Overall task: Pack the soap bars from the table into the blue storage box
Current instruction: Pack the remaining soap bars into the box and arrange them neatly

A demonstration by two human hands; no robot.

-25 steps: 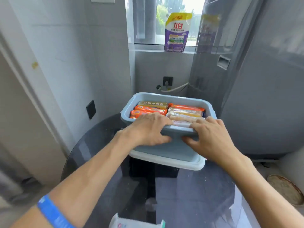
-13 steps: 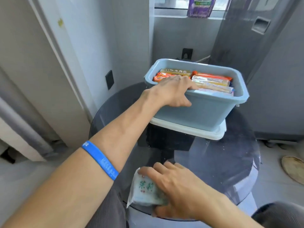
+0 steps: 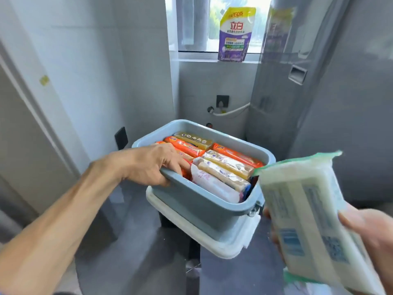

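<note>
2 hands (image 3: 153, 165) share this: my left one hooks its fingers over the near-left rim of the blue plastic storage box (image 3: 204, 201), thumb outside, so the box stays put on the dark round glass worktop (image 3: 136, 241). It sits on a white lid (image 3: 221, 243) and looks nearly full of wrapped soap bars (image 3: 225, 167) packed in rows. My right hand (image 3: 370, 237) grips a pale green-edged wrapped soap bar (image 3: 302, 213) just beside the box, raised to go in.
</note>
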